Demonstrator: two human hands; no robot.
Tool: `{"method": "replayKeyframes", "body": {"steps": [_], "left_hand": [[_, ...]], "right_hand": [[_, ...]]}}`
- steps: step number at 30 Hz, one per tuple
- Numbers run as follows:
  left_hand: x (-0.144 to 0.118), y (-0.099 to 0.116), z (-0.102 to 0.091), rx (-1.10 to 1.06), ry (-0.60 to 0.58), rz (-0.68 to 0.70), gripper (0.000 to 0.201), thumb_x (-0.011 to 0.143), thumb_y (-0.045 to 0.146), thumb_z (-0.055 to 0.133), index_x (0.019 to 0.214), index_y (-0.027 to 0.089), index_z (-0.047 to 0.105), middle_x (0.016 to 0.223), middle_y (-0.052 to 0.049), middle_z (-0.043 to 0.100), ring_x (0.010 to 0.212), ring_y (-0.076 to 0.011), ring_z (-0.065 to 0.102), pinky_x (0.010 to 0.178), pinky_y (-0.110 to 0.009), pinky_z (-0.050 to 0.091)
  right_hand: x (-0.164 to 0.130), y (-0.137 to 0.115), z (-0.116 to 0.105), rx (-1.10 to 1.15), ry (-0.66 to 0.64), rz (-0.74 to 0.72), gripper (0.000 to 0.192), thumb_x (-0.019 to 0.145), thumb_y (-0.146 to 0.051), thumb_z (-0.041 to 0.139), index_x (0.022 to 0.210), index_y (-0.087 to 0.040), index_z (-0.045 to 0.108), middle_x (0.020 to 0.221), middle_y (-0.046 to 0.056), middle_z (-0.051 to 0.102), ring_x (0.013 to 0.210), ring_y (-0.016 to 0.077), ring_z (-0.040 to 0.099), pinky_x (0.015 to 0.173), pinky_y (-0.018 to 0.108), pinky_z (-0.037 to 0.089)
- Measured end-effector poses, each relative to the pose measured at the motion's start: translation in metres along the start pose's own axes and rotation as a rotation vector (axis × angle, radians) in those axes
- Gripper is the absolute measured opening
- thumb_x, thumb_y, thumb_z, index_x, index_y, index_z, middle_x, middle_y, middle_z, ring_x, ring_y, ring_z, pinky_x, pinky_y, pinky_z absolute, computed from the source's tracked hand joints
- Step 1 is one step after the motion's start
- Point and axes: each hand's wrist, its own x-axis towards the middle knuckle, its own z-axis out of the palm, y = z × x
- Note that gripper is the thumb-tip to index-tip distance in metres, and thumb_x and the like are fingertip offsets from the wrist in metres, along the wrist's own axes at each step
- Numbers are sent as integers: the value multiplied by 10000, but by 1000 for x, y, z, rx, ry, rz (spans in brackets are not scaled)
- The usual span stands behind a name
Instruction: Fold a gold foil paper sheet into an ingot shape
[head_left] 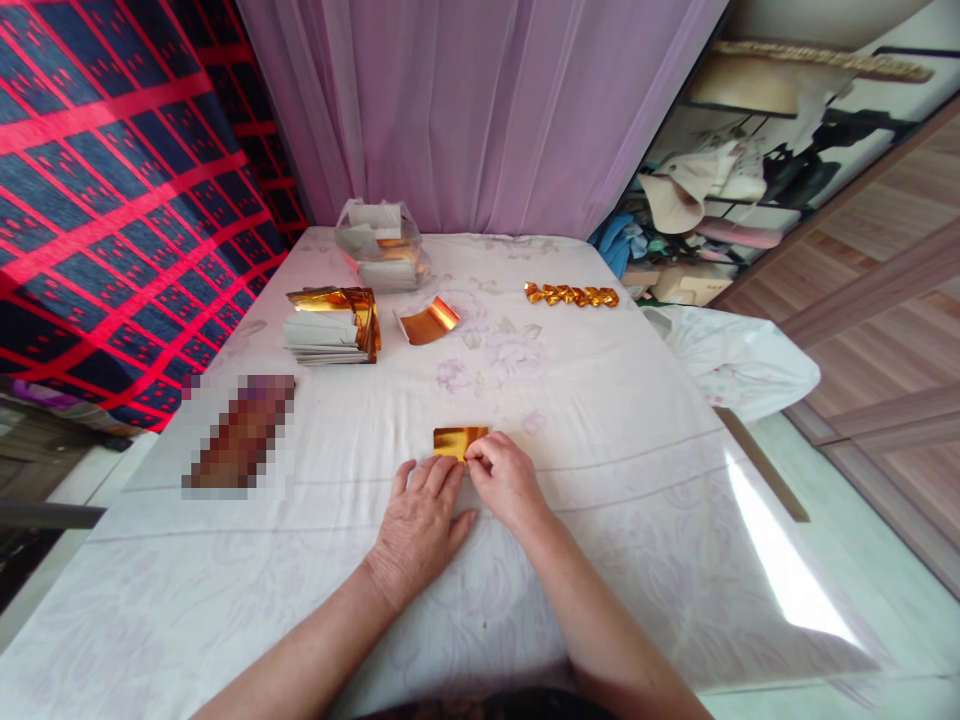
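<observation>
A small folded gold foil paper [457, 440] lies on the table covered with a white floral cloth [600, 420], just in front of me. My left hand [420, 525] rests flat on the cloth, its fingertips pressing the paper's near edge. My right hand [504, 478] pinches the paper's near right corner between thumb and fingers.
A stack of gold and white papers [334, 325] sits at the back left, a curled gold sheet [429, 320] beside it. A clear bag of papers [381, 245] stands farther back. A row of folded gold pieces [571, 295] lies at back right. A blurred patch [240, 432] is at left.
</observation>
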Motion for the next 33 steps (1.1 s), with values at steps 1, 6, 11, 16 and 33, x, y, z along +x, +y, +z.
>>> {"method": "replayKeyframes", "body": {"steps": [1,6,11,16,33], "left_hand": [[0,-1,-1,-1,1,1,415,908,354,550,1265,145,578,1255,-130,630,1190,-298,547,1037,-506,373],[-1,-4,-4,-1,19,-3,386,907,335,546,1248,160,599,1234,-128,638,1180,-304,552,1041,-516,367],[-3,-7,-7,12,38,3,380,909,323,536,1239,153,613,1230,-133,647,1173,-306,559,1041,-512,363],[-7,-13,-9,23,29,2,374,926,329,514,1240,149,606,1236,-129,651,1174,-297,562,1036,-504,361],[-12,-20,-13,118,6,14,391,922,329,527,1262,166,633,1354,-100,613,1268,-321,527,1035,-501,408]], "right_hand": [[0,0,0,0,3,-3,165,770,-66,560,778,-213,634,829,17,615,700,136,582,679,251,458],[0,1,1,2,19,-23,157,778,-79,561,775,-217,634,826,14,616,701,135,578,683,249,454],[0,2,2,-7,25,-24,155,774,-74,561,762,-212,631,819,16,619,698,137,581,693,259,450],[0,2,2,1,41,-34,165,765,-65,561,757,-217,626,810,7,618,697,132,580,686,247,448],[0,0,2,-11,33,-11,175,753,-63,539,776,-210,630,829,14,617,687,130,583,671,243,452]]}}
